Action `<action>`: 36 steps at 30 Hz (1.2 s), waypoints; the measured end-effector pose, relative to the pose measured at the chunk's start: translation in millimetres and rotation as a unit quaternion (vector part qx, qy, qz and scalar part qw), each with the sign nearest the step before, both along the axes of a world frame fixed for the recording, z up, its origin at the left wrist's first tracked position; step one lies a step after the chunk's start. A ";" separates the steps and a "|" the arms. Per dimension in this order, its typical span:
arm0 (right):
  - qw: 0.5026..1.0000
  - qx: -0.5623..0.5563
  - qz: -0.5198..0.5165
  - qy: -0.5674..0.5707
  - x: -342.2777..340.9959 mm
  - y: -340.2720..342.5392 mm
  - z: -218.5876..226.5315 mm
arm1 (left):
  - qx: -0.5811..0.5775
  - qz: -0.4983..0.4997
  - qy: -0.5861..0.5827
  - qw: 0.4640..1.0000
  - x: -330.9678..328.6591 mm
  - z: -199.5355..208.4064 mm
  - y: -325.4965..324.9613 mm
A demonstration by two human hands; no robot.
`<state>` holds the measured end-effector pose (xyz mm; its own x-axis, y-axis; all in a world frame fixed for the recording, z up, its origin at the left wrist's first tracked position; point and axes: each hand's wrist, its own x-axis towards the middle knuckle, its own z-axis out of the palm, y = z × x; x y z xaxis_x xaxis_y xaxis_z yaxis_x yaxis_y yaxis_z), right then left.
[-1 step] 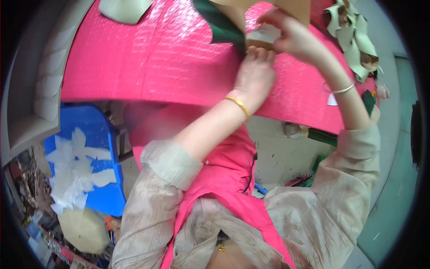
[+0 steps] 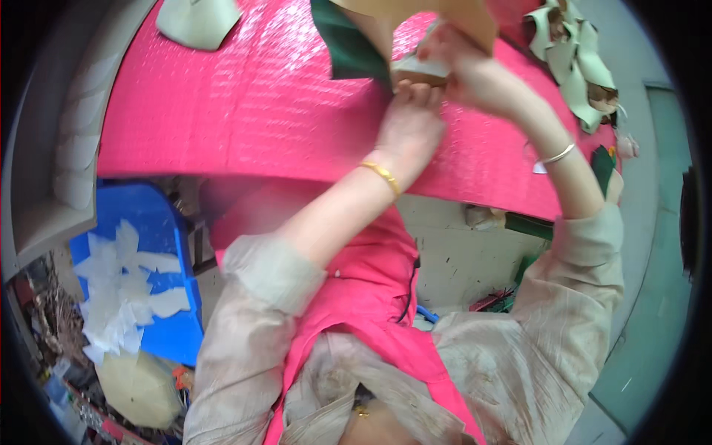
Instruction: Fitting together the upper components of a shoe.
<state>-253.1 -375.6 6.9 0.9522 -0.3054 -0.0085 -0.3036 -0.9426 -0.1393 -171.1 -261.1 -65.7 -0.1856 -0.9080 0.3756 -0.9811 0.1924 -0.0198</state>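
Note:
At the far edge of the pink-covered table [image 2: 222, 133], my left hand [image 2: 411, 126] has its fingers bent closed on the near edge of a tan, leather-like piece [image 2: 415, 7]. A dark green flap [image 2: 345, 44] hangs to the left of that piece and looks joined to it. Between my hands lies a whitish piece [image 2: 425, 64] over a tan strip. My right hand [image 2: 482, 74] is bent over the right side of the whitish piece. Its fingers are smeared by motion, so their grip does not show.
A cream piece [image 2: 199, 22] lies at the table's far left. Several cream and brown pieces [image 2: 575, 59] are heaped at the far right. Below left, a blue plastic chair [image 2: 167, 319] bears white cut shapes [image 2: 122, 274], beside a beige round seat [image 2: 137, 389].
The whole view has shifted slightly. My right hand has moved down and inward over the whitish piece, its fingers more blurred. My left hand stays at the near edge.

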 end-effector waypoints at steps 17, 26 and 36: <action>0.980 0.080 -0.174 0.052 -9.8 27.9 -15.3 | -0.010 -0.074 -0.055 0.996 20.1 -6.5 33.0; 0.982 0.119 -0.141 0.036 -13.0 -9.7 -50.2 | -0.001 -0.058 0.121 0.991 19.5 -5.5 38.3; 0.978 -0.058 -0.063 0.191 4.9 3.7 -23.6 | -0.020 -0.014 0.136 0.990 8.0 -9.7 27.9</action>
<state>-248.2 -371.8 -16.7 0.8406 -0.4406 -0.3152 -0.4280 -0.8968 0.1122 -163.1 -233.1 -75.4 -0.0969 -0.8876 0.4502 -0.9455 0.2234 0.2369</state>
